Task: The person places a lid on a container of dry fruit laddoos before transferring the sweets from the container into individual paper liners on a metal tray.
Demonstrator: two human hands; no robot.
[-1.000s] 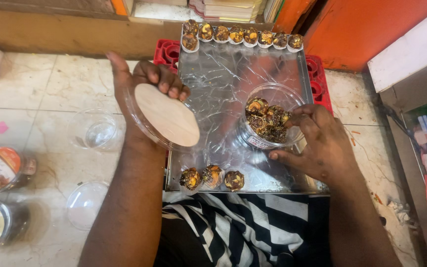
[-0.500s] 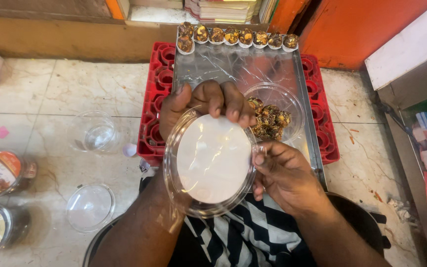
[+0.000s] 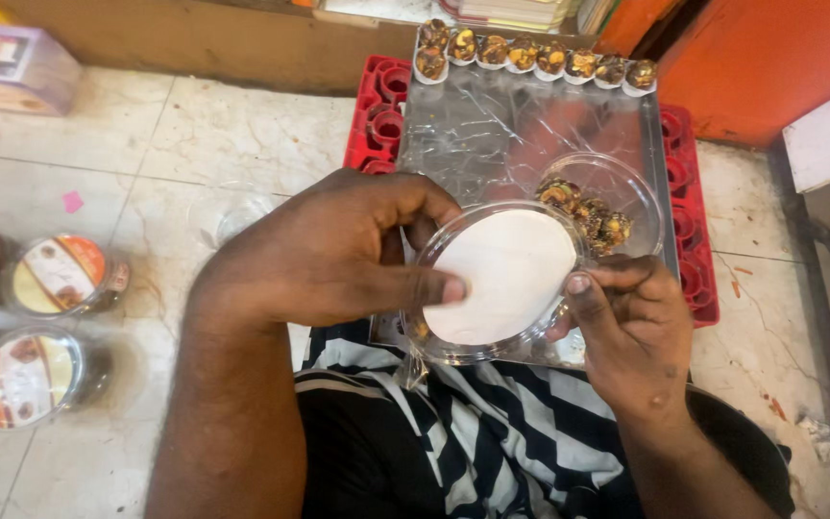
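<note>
Both hands grasp the lid at its rim: left hand pinching the near-left edge, right hand supporting the right edge. Likely light, thin, flexible and slippery; hold by the rim. Bowl sits just beyond the grip.

A second ago the left hand held the clear round plastic container with a white paper disc inside up at the centre-left of the frame, away from the right hand, which rested at the clear bowl of brown sweets. Now the container sits at the centre, both hands on it: left thumb pressing the disc, right fingers gripping its right rim, partly covering the bowl.
</note>
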